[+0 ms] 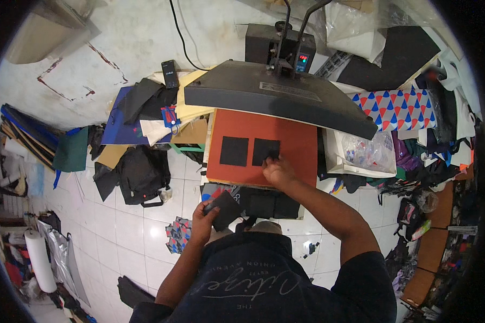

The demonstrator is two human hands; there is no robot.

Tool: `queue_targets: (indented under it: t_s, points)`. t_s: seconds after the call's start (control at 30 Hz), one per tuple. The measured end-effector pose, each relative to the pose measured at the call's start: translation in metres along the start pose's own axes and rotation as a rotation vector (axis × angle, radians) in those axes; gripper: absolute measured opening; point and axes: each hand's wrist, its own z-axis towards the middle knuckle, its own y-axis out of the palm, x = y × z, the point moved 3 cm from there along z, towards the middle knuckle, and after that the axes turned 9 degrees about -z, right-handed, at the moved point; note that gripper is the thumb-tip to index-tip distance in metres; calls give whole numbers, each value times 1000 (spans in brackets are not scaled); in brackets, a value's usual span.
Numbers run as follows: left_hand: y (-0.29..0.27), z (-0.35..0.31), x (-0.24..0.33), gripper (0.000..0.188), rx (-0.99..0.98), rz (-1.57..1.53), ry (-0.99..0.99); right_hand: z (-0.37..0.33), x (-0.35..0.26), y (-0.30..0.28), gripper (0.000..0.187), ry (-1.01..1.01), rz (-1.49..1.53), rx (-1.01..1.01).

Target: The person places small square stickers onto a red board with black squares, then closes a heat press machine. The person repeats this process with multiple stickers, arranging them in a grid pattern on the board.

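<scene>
A: Left hand status?
B: My left hand (201, 219) is closed on a black piece (225, 212), thumb on top. It's off the pad, near my body, piece tilted.
A: Right?
B: My right hand (276, 171) is over the pad (302, 156), fingertips on the near right corner of the right square (265, 149). Can't tell if they pinch it or just press.
A: Other square?
B: Left square (234, 151) lies flat on the pad, just beside the right one, small gap between. Both black, pad is red.
A: Press?
B: Top plate (226, 89) is up, tilted over the far part of the pad. Display (303, 58) lit.
A: Around it?
B: Phone (170, 74) far left, leaning on the wall. White box (337, 161) right of the pad, clear plastic (369, 149) in it. Patterned scraps (179, 234) on the floor (145, 234), left of my left hand.
</scene>
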Motion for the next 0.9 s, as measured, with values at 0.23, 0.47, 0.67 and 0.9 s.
queue_targets:
  t_s: [0.23,0.47,0.67,0.9]
  points:
    - [-5,-4,0,25,50,24,-40,-6,-6,-33,18,-120,-130,-47]
    - [-8,-10,-7,29,-1,0,-24,-25,-12,-28,17,-76,-124,104]
    - [1,-6,-1,29,16,4,-58,-18,-5,-43,11,-71,-85,177]
    - [-1,-4,0,30,6,43,-41,-20,-10,-45,18,-13,-99,173]
